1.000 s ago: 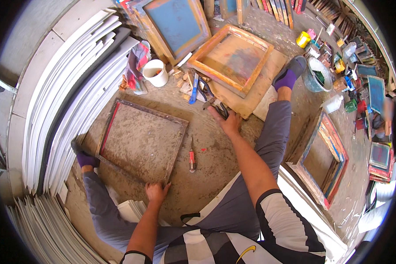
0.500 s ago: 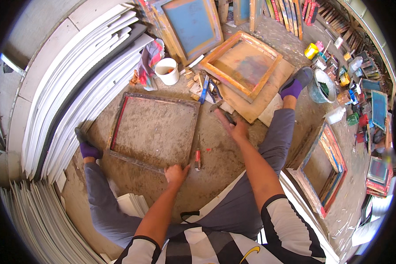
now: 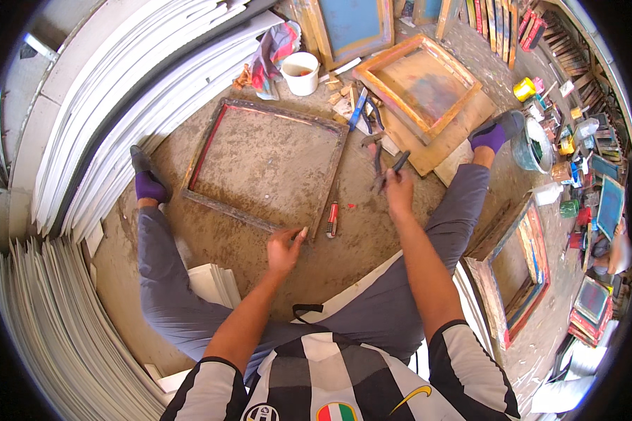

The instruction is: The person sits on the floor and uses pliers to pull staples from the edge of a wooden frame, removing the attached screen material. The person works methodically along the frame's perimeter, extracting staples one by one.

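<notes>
Evidently the right hand (image 3: 399, 188) has its grip clamped on the pincers (image 3: 378, 168), likely leaving their head free, at three o'clock from the dark frame (image 3: 284, 114) on the floor (image 3: 309, 281); the left hand (image 3: 284, 251) curls by the frame's five-o'clock corner, its grip unclear

The floor (image 3: 361, 259) is brown and blotched, turning greyer and paint-flecked toward the right. On the left, pale slabs (image 3: 31, 140) form a curved band just beyond a long stack of white sheets (image 3: 119, 91); more pale sheets (image 3: 56, 330) stand packed together at near left. Wooden slats (image 3: 576, 63) crowd the far right, beyond cluttered pots (image 3: 524, 89). The light is bright and whitish.
</notes>
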Tool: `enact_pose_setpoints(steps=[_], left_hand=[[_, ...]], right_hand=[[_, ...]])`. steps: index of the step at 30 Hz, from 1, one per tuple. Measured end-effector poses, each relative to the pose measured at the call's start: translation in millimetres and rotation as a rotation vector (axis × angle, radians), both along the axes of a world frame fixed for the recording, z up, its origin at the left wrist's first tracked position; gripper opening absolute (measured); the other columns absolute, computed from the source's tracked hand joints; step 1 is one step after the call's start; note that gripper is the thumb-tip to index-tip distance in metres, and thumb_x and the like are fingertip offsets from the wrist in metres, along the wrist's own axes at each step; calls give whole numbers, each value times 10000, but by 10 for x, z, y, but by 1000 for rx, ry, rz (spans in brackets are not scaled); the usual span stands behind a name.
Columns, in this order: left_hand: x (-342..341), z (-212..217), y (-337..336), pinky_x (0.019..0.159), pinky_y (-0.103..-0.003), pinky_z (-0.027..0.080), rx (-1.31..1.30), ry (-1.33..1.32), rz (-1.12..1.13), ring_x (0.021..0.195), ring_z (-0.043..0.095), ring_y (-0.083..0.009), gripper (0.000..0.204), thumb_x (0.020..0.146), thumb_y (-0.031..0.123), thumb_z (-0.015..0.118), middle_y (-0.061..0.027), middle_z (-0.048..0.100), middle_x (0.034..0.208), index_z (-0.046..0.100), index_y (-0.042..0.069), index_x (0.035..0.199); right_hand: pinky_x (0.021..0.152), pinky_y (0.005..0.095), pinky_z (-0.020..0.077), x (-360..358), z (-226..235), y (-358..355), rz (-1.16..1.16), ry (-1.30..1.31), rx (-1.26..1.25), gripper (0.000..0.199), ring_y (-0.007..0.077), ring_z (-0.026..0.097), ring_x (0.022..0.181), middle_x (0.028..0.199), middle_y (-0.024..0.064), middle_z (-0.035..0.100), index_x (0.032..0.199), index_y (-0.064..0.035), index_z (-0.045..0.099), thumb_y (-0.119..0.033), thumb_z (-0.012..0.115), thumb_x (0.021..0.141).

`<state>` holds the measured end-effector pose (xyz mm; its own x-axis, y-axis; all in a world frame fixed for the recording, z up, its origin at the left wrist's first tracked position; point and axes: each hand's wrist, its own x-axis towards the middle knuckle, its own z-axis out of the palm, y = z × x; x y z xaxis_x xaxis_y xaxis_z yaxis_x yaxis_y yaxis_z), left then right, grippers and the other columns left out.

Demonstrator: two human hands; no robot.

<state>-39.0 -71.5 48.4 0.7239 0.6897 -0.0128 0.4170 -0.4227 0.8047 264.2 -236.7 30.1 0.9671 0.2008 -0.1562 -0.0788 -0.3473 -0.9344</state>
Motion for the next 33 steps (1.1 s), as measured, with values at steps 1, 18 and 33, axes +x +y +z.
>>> enact_pose_setpoints(steps=[1, 18, 33], left_hand=[[-20, 52, -82, 849, -376, 490, -284, 25, 96, 918, 663, -247, 516, 898, 493, 685, -142, 720, 1018, 740, -14, 971], [-193, 118, -147, 767, -347, 533, -1196, -414, 478, 798, 665, -200, 267, 895, 233, 745, -84, 706, 916, 694, -4, 1006], [-374, -48, -229, 651, -347, 542, -1368, -204, 408, 717, 638, -196, 301, 907, 250, 741, -64, 654, 840, 672, -31, 992]], right_hand=[[725, 367, 529, -305, 199, 165, 42, 94, 150, 248, 254, 652, 841, 960, 140, 666, 1104, 49, 562, -131, 625, 945], [825, 343, 496, -1878, 306, 197, 303, 241, 260, 450, 208, 643, 909, 1030, 88, 667, 1214, -23, 586, -183, 776, 839], [723, 425, 472, -2167, 208, 141, 789, 13, -98, 259, 342, 627, 789, 841, 196, 623, 1051, -13, 594, -262, 559, 989]])
